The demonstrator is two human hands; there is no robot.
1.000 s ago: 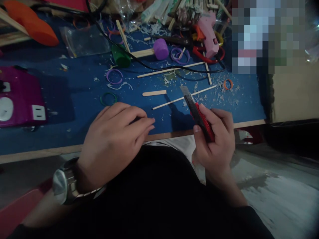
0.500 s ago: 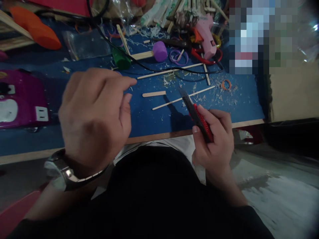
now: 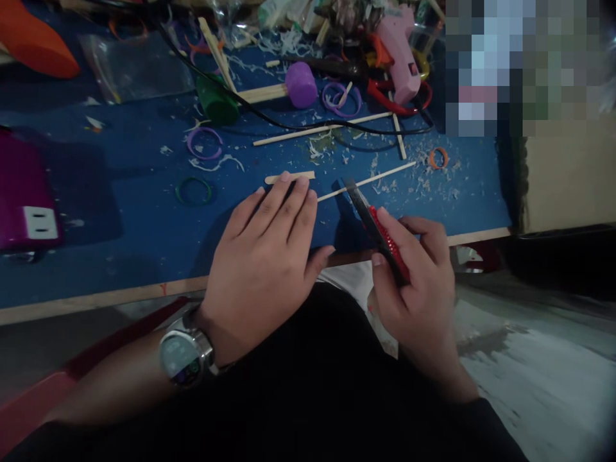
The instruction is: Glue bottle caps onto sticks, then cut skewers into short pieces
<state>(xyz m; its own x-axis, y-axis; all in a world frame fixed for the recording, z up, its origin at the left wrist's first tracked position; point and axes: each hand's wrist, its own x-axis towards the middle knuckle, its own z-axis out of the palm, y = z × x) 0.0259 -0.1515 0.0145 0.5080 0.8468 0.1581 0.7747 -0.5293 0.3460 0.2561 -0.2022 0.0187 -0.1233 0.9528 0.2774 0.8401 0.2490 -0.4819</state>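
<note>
My left hand (image 3: 269,250) lies palm down with its fingers stretched out over the front of the blue tabletop (image 3: 144,244). Its fingertips reach a short flat wooden stick (image 3: 303,175) with one rounded end. A thin wooden stick (image 3: 385,173) runs to the right, its left end hidden behind the fingers. In my right hand (image 3: 418,276) is a red and black utility knife (image 3: 385,240), blade out and pointing up and left. The blade tip sits over or close to the thin stick; whether they touch I cannot tell.
Farther back lie a pink glue gun (image 3: 402,58), red-handled scissors (image 3: 389,99), a black cable (image 3: 289,128), a purple cap (image 3: 301,85) and a green cap (image 3: 216,99). A purple box (image 3: 24,192) stands left, cardboard (image 3: 568,179) right. Plastic rings and white shavings are scattered about.
My left hand has moved right and flattened from a curled shape, coming down by the short stick. A purple ring and a green ring now show at left. The knife hand has barely moved.
</note>
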